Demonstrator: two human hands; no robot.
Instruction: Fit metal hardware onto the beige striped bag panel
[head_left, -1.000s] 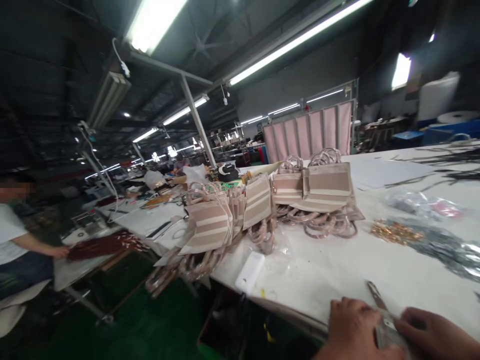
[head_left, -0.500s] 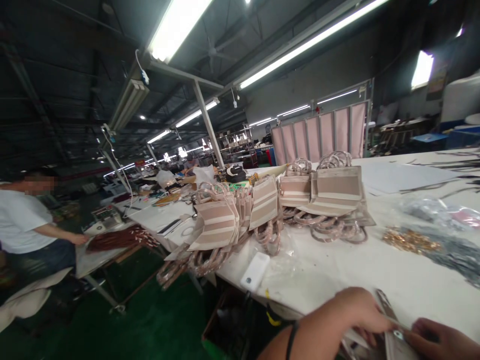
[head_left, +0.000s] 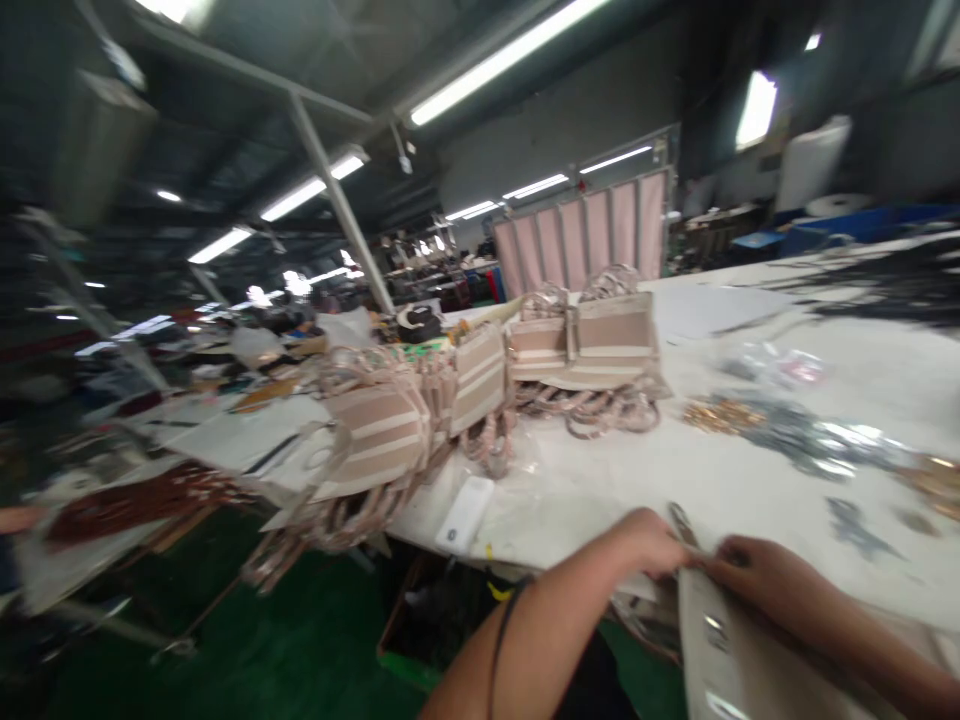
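My left hand (head_left: 643, 545) and my right hand (head_left: 757, 575) meet at the near edge of the white table (head_left: 750, 480). Both pinch the top of a pale flat panel (head_left: 720, 640) with small metal fittings, which hangs toward me. A thin metal tool (head_left: 681, 522) pokes up between the two hands. The view is smeared by motion, so finger detail is poor.
Pink-and-cream striped bags (head_left: 585, 335) with looped handles crowd the table's middle and left (head_left: 375, 430). A white phone-like slab (head_left: 465, 512) lies near the edge. Gold fittings (head_left: 720, 415) and dark parts (head_left: 810, 440) lie at right. Another worker's hand (head_left: 15, 518) shows at far left.
The camera swung right and down. My hands rose from the table edge and lifted the pale panel closer to me. The seated worker slid almost out of view at left.
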